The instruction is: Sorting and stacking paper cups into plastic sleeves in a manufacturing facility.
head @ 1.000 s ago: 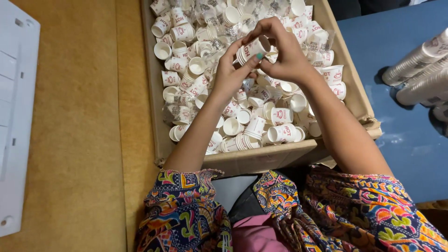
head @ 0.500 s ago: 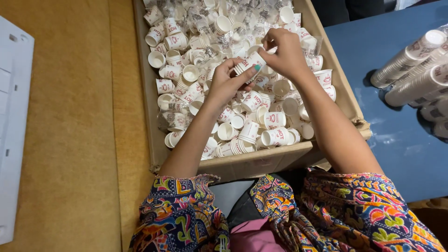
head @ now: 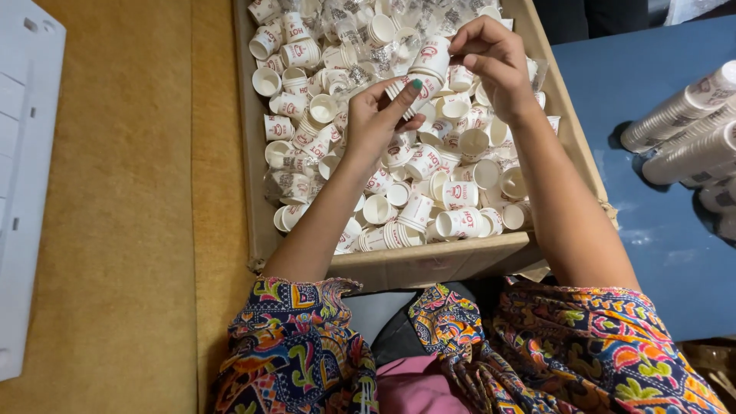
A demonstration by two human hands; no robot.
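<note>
I'm looking down on both arms stretched forward over the brown cardboard box (head: 253,192) full of loose small white paper cups with red print (head: 460,222). My left hand (head: 376,115) is raised, palm turned up, thumb and fingers pinched around a short nested stack of white paper cups (head: 418,80) held tilted above the pile. My right hand (head: 494,61) is curled just beside it, fingertips closing on the stack's top cup. Both forearms cross the box's near wall. To the left of my left arm lies bare tan board; to the right of my right arm a blue surface (head: 652,253) has open room, with long stacks of white cups (head: 682,115) lying well apart.
</note>
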